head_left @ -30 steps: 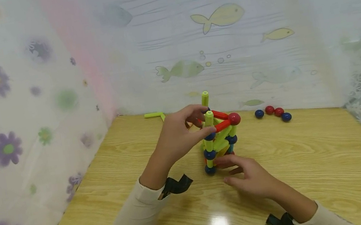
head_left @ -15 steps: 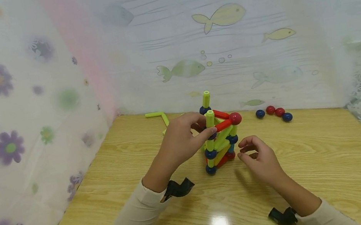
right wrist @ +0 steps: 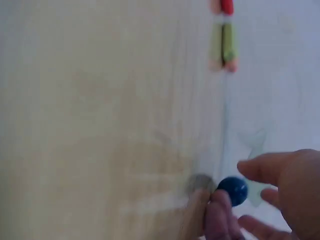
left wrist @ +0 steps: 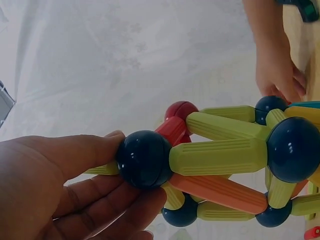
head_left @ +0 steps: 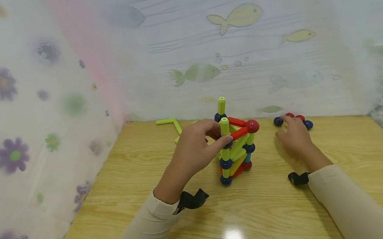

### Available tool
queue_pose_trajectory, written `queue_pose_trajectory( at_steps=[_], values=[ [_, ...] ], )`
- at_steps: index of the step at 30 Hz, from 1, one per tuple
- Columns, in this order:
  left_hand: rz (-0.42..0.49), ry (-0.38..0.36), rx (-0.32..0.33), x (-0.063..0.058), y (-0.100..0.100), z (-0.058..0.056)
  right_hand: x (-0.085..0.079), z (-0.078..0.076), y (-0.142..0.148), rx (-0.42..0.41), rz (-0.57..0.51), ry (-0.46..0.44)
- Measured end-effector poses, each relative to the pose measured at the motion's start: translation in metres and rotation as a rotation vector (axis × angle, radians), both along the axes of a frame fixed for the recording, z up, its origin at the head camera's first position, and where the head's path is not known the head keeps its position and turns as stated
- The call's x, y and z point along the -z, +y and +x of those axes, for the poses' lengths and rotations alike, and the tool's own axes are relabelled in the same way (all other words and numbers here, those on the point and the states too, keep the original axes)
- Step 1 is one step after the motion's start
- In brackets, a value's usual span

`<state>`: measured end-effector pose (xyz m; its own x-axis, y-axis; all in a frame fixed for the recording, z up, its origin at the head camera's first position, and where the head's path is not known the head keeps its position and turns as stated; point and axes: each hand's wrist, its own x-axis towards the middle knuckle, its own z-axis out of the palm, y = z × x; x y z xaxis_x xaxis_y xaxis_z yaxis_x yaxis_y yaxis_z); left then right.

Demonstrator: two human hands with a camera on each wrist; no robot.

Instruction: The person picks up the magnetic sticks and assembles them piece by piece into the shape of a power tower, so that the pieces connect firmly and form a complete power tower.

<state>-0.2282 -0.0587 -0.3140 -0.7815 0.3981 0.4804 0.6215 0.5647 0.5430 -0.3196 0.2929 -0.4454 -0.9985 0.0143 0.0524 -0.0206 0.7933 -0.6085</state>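
A tower of magnetic sticks and balls [head_left: 239,133] stands upright on the table, mostly yellow-green with red sticks. My left hand [head_left: 195,147] grips it near the top. In the left wrist view, the thumb and fingers hold a dark blue ball [left wrist: 145,159] of the tower. Farther back on the right, my right hand [head_left: 295,137] reaches over the loose balls, its fingers among them and hiding part of the red ones. In the right wrist view, its thumb and fingers are apart on either side of a blue ball [right wrist: 234,191].
Yellow-green sticks [head_left: 166,121] lie at the back left, partly behind my left hand. Another dark blue ball [head_left: 308,124] sits just right of my right hand. A fish-printed curtain [head_left: 192,74] rises along the table's back edge.
My right hand has left the tower's base and moved right and back to the loose balls. My left hand keeps its grip near the top, and the tower stands as before.
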Motion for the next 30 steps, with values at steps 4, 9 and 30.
queue_pose_trajectory(
  at_steps=[4,9,30],
  values=[
    [0.001,-0.007,0.009,0.0,0.0,0.0,0.005,-0.024,0.01,0.007,0.072,-0.013],
    [-0.006,0.016,0.009,0.0,-0.001,-0.001,0.006,-0.029,0.005,0.074,0.088,0.036],
    [-0.029,0.045,-0.002,-0.002,0.0,-0.001,-0.165,0.034,-0.133,-0.365,-0.44,0.416]
  ],
)
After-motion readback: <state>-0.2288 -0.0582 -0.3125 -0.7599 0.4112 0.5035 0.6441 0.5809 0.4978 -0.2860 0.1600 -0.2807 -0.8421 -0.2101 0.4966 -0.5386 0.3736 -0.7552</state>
